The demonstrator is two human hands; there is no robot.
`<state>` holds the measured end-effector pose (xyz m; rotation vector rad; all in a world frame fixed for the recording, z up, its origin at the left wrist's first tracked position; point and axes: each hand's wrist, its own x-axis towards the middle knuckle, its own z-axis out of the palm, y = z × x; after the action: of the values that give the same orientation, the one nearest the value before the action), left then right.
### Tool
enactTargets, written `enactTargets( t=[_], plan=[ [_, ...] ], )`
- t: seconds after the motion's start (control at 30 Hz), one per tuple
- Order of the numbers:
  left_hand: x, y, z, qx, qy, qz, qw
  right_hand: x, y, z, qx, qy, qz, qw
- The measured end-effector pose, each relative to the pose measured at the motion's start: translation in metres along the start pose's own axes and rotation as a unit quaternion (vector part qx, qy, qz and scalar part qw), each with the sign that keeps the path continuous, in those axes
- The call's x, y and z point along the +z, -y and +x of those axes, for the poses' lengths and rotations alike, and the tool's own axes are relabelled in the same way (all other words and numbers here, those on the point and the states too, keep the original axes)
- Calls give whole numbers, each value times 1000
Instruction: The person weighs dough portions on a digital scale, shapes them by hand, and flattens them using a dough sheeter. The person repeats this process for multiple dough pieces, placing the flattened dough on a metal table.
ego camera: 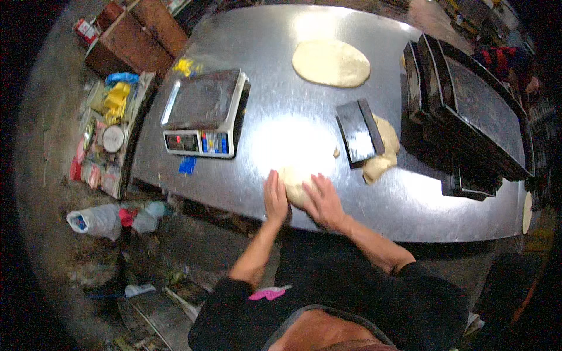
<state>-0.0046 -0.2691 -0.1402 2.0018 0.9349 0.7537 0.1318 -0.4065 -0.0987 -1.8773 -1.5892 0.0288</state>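
Note:
A pale lump of dough (295, 184) rests on the metal tabletop (281, 96), near its front edge. My left hand (276, 199) lies along the dough's left side, fingers pointing away from me. On the right side, my right hand (325, 202) presses against it with fingers spread, so the dough is cupped between both palms. Part of the dough is hidden under the right fingers. To the right, a bench scraper (356, 134) with a dark handle lies beside more dough (381, 164). A small scrap of dough (336, 152) sits left of the scraper.
A digital scale (202, 105) stands at the left. Farther back lies a flattened oval of dough (331, 63). Stacked dark metal trays (478, 105) fill the right side. A cluttered side shelf (113, 138) adjoins the table's left edge. Another person (505, 61) is partly visible at far right.

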Motion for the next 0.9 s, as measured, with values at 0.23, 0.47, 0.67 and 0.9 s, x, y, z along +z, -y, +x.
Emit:
enactTargets(
  t=[0.23, 0.47, 0.67, 0.9],
  plan=[
    [35, 2, 97, -137, -83, -381, 911, 51, -24, 92, 43, -101, 12, 994],
    [7, 3, 148, -265, 158, -508, 804, 46, -24, 91, 113, -78, -35, 990],
    [31, 27, 97, 9, 368, -98, 924, 7, 7, -43, 30, -45, 78, 996],
    [26, -40, -5, 19, -73, -20, 997, -36, -4, -17, 71, -73, 42, 994]
  ],
)
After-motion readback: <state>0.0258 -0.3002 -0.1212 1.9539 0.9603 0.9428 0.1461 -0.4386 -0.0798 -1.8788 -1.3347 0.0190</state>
